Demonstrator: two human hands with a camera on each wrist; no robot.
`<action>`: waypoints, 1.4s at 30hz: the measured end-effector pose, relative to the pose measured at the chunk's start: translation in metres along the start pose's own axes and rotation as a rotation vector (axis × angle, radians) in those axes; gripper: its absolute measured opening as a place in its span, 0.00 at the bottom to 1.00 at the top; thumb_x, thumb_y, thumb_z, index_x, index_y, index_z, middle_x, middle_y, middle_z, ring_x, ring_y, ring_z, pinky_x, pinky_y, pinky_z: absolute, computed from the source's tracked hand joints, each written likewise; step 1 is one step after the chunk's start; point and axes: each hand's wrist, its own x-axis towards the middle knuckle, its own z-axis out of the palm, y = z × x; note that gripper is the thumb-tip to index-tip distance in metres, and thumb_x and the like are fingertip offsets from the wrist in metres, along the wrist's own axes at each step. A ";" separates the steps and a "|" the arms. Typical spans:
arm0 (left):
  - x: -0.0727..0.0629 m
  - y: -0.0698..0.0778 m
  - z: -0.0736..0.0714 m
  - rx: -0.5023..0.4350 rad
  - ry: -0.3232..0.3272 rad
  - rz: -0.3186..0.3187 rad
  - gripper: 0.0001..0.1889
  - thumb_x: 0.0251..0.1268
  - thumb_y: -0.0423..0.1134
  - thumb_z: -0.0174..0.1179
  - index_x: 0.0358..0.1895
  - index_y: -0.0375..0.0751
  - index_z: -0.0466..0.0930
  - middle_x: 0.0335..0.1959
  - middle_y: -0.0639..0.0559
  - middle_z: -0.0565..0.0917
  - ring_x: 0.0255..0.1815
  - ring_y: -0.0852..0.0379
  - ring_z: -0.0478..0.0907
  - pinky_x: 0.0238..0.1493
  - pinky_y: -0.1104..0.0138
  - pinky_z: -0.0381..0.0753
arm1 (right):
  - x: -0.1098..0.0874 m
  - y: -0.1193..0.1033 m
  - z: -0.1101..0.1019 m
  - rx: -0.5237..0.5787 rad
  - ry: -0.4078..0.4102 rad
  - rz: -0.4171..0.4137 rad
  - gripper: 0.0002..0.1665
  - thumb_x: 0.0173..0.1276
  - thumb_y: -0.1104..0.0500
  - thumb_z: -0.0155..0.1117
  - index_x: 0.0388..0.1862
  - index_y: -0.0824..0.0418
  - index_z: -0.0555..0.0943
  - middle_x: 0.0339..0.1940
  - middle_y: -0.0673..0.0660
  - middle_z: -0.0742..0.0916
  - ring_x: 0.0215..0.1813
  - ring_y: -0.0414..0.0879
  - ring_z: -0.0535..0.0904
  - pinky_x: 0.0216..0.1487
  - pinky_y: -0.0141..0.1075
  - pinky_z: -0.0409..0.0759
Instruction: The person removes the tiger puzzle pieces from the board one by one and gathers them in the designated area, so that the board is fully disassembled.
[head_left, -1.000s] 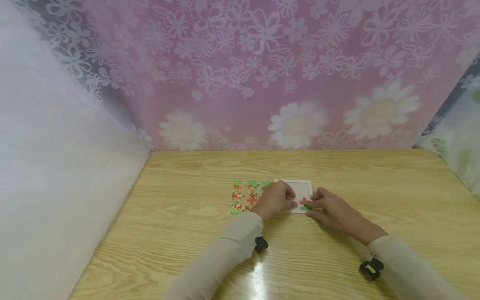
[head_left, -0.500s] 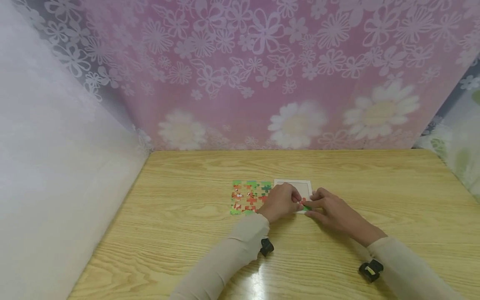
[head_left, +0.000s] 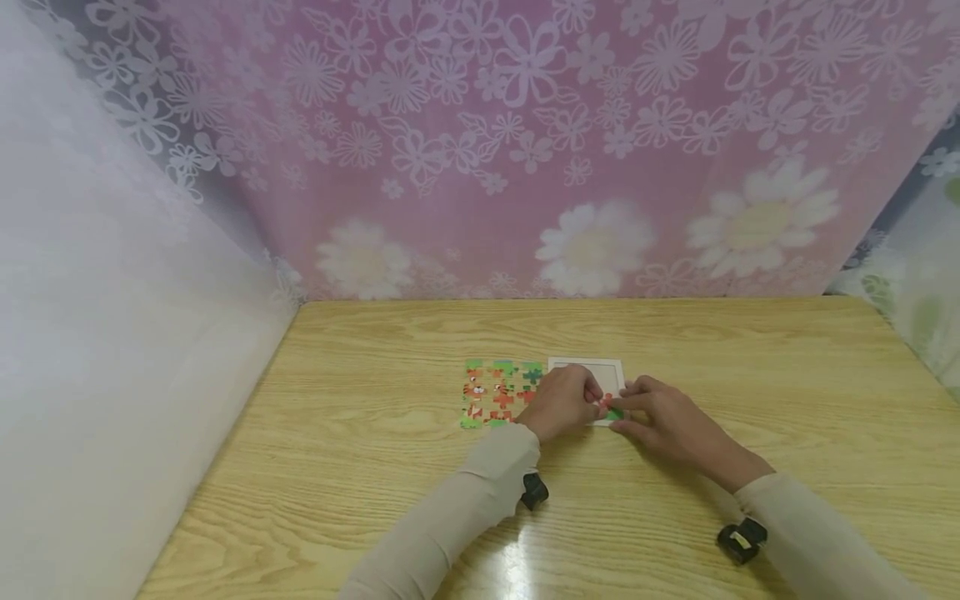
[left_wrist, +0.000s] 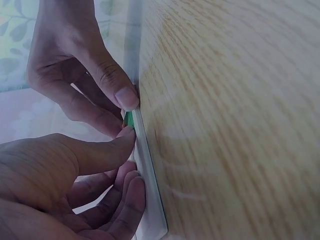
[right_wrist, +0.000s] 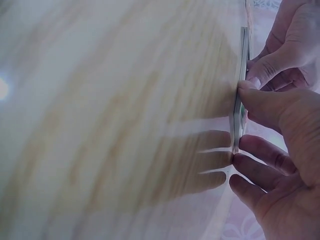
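Observation:
A white puzzle tray lies on the table, with a red-and-green puzzle piece in its near right corner. My left hand reaches across the tray's near left part, thumb and index finger pinching at the piece's left side. Its other fingers curl by the tray edge in the left wrist view. With my right hand I grip that corner: the thumb sits on the near edge, the index finger touches the piece, and other fingers meet the right side. Fingers hide much of the piece.
Several loose puzzle pieces with orange tiger parts and green borders lie in a block left of the tray, partly behind the left hand. Beneath is a wood-grain table. A pink flowered curtain hangs along the back edge.
My left hand has moved slightly right and down to the piece at the tray's corner, uncovering more loose pieces. The right hand has stayed in place, and the last half second shows hardly any motion.

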 end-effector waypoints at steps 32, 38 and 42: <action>-0.011 -0.010 -0.023 -0.217 0.022 0.031 0.04 0.68 0.36 0.67 0.34 0.45 0.88 0.28 0.60 0.82 0.29 0.64 0.78 0.31 0.71 0.77 | 0.006 -0.001 -0.003 -0.011 -0.013 0.067 0.23 0.59 0.54 0.80 0.48 0.66 0.86 0.35 0.50 0.80 0.32 0.39 0.68 0.33 0.35 0.70; -0.034 -0.029 -0.051 -0.210 0.054 0.009 0.03 0.69 0.36 0.67 0.35 0.44 0.87 0.29 0.57 0.82 0.29 0.61 0.78 0.30 0.68 0.78 | 0.006 -0.001 -0.002 -0.021 -0.004 0.051 0.23 0.58 0.57 0.80 0.47 0.68 0.86 0.36 0.52 0.82 0.33 0.41 0.70 0.34 0.38 0.74; -0.050 -0.046 -0.064 -0.191 0.064 -0.035 0.03 0.68 0.37 0.68 0.34 0.44 0.87 0.29 0.57 0.83 0.29 0.60 0.78 0.30 0.67 0.78 | 0.006 -0.001 -0.003 -0.024 0.000 0.041 0.23 0.58 0.57 0.80 0.48 0.69 0.86 0.37 0.53 0.83 0.33 0.41 0.72 0.35 0.39 0.75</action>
